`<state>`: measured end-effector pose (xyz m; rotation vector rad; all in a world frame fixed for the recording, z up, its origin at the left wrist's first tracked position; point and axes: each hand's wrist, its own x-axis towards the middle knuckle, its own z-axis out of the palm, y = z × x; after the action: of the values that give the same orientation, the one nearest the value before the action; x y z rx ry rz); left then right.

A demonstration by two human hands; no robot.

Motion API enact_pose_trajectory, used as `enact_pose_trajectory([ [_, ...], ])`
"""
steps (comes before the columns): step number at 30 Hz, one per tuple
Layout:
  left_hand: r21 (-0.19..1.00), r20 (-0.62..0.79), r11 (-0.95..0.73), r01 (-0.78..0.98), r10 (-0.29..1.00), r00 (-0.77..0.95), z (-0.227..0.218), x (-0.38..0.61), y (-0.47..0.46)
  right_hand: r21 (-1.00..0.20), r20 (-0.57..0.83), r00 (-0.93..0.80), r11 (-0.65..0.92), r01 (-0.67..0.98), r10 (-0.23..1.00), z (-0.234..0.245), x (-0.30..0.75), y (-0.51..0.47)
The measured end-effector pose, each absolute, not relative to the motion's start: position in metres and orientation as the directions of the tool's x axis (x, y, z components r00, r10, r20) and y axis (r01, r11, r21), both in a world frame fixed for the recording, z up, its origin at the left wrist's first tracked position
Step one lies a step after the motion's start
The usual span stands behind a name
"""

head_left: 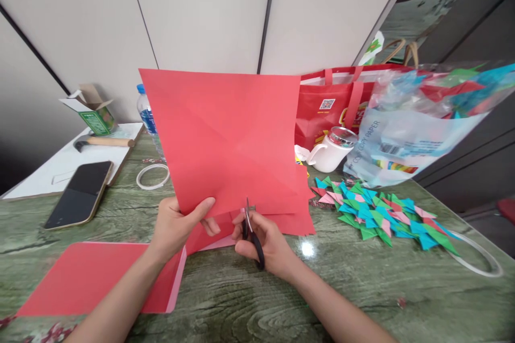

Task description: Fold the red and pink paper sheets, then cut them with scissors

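My left hand pinches the lower edge of a large red paper sheet and holds it upright above the table. My right hand grips black-handled scissors, blades pointing up into the sheet's bottom edge near its middle. A cut flap of the same red paper hangs below the hands. Further red sheets lie flat on the table under my left forearm.
Green marble-patterned table. A phone and hammer lie at left, with a small green box, a water bottle and a tape ring. At right: folded paper triangles, white mug, red bag, plastic bag of paper.
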<state>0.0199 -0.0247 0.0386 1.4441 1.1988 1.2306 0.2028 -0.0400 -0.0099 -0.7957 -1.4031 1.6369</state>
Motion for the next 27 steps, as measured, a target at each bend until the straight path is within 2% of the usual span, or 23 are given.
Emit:
enact_pose_trajectory([
  [23,0.925,0.208,-0.207,0.318,0.978,0.032,0.050,0.024,-0.031,-0.989,0.106,-0.385,0.056,-0.140,0.917,-0.011,0.199,-0.043],
  [27,0.906,0.238,-0.237,0.350,0.970,0.039,0.052,0.024,-0.032,-0.992,0.129,-0.345,0.117,-0.056,0.930,-0.013,0.199,-0.045],
])
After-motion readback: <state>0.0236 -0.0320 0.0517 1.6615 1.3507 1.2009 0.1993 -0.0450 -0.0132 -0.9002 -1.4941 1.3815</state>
